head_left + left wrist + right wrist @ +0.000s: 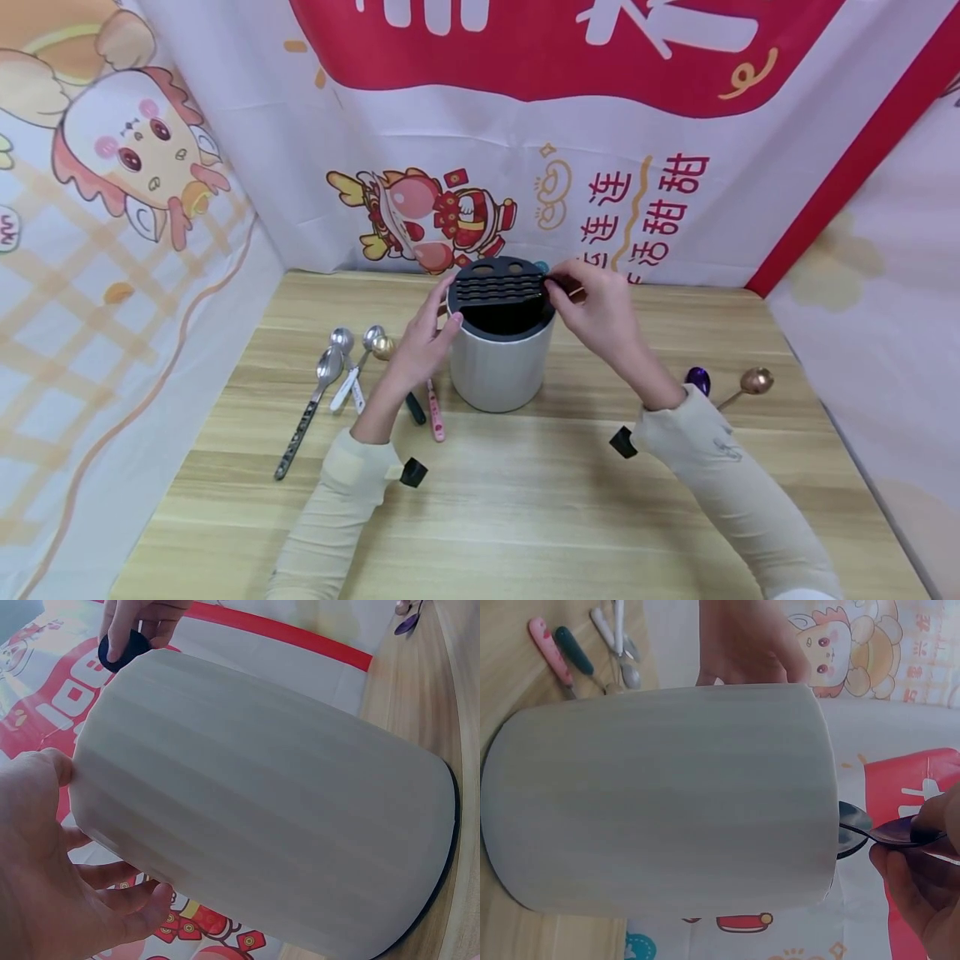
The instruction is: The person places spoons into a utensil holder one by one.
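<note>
A pale utensil holder (497,371) with a black slotted lid (498,287) stands upright on the table. At its left side my left hand (426,346) holds it, the thumb by the rim and the fingers curved along the wall. Over the right edge of the lid, my right hand (596,304) pinches a dark spoon (900,832) by its bowl. The spoon's thin handle points at the holder's top; its far end is hidden. Another rounded, shiny spoon bowl (853,817) shows beyond the rim in the right wrist view.
Left of the holder lie several spoons, among them a long black-handled spoon (311,408), a white-handled spoon (348,385) and a pink-handled spoon (436,417). A purple spoon (697,380) and a copper spoon (756,381) lie at the right. A printed cloth (465,108) hangs behind.
</note>
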A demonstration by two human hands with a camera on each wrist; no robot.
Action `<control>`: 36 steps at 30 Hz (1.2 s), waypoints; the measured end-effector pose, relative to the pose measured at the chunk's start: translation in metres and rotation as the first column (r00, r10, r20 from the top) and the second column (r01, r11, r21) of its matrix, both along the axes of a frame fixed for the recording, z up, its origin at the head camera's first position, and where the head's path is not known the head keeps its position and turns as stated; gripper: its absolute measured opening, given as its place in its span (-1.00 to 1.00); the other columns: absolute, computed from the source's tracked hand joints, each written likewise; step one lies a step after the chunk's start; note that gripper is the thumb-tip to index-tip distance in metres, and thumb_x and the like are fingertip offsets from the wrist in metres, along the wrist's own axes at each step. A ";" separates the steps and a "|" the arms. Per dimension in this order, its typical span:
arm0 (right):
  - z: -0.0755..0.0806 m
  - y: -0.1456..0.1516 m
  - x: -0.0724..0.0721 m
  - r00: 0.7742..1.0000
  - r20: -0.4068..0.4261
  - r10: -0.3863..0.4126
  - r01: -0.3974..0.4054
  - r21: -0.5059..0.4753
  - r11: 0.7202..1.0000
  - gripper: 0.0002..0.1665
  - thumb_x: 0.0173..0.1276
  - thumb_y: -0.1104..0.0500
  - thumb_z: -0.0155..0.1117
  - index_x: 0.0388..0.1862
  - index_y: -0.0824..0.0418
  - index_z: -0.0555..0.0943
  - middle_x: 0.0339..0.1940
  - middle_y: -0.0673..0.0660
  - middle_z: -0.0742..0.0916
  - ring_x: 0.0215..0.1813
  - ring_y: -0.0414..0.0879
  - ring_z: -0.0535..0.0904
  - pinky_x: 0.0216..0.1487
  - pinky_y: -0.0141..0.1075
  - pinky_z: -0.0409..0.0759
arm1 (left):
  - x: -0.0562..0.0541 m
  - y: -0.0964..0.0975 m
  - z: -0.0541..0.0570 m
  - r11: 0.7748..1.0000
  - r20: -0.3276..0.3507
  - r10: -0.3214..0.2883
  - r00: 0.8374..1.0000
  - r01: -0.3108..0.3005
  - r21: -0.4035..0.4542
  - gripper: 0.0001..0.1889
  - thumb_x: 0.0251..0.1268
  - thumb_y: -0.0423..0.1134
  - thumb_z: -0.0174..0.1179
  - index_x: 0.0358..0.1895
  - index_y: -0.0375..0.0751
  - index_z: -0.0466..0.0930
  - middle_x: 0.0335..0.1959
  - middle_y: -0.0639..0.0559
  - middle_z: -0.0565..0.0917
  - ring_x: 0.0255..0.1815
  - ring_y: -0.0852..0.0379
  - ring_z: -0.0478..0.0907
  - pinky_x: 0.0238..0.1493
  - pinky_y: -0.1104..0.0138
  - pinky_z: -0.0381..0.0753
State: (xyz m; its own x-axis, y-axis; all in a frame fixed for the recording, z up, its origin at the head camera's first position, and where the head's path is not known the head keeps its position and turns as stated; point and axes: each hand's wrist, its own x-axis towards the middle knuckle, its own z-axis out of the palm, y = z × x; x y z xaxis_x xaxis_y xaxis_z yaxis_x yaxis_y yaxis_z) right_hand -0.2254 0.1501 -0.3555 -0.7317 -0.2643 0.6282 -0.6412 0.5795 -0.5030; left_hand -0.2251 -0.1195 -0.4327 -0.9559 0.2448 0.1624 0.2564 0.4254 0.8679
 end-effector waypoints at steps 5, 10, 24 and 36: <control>-0.002 0.001 0.000 0.999 -0.006 0.032 -0.032 -0.001 0.999 -0.93 0.30 0.31 0.36 -0.24 0.27 0.71 -0.33 0.15 0.79 -0.30 -0.08 0.70 -0.35 -0.20 0.77 | 0.000 0.000 0.000 1.000 0.010 -0.004 1.000 0.004 0.003 -0.38 0.55 0.17 -0.16 0.57 0.48 -0.16 0.65 0.13 -0.01 0.58 -0.18 0.15 0.37 -0.18 0.42; -0.004 0.004 0.000 0.999 0.013 0.043 -0.043 0.006 0.999 -0.88 0.28 0.32 0.39 -0.20 0.27 0.71 -0.27 0.16 0.78 -0.26 -0.06 0.70 -0.35 -0.20 0.77 | 0.001 0.001 0.001 1.000 0.012 -0.007 1.000 0.006 0.007 -0.38 0.56 0.14 -0.16 0.57 0.46 -0.16 0.65 0.13 -0.01 0.58 -0.18 0.14 0.37 -0.19 0.41; -0.012 0.012 -0.002 1.000 0.008 0.025 -0.025 -0.005 1.000 -0.86 0.31 0.40 0.33 -0.18 0.29 0.72 -0.21 0.20 0.80 -0.15 0.03 0.74 -0.21 -0.10 0.78 | 0.001 0.003 0.001 1.000 -0.017 -0.001 1.000 0.002 0.011 -0.36 0.54 0.19 -0.16 0.58 0.43 -0.14 0.65 0.05 0.01 0.57 -0.22 0.16 0.36 -0.18 0.43; -0.022 0.030 -0.002 0.995 0.086 0.053 -0.054 0.010 0.998 -0.67 0.34 0.25 0.37 0.07 0.25 0.65 -0.12 0.17 0.78 -0.14 -0.03 0.70 -0.27 -0.14 0.76 | 0.002 0.002 0.002 1.000 -0.007 0.005 1.000 -0.005 0.017 -0.34 0.55 0.16 -0.15 0.61 0.32 -0.13 0.64 0.01 0.04 0.56 -0.22 0.18 0.35 -0.18 0.44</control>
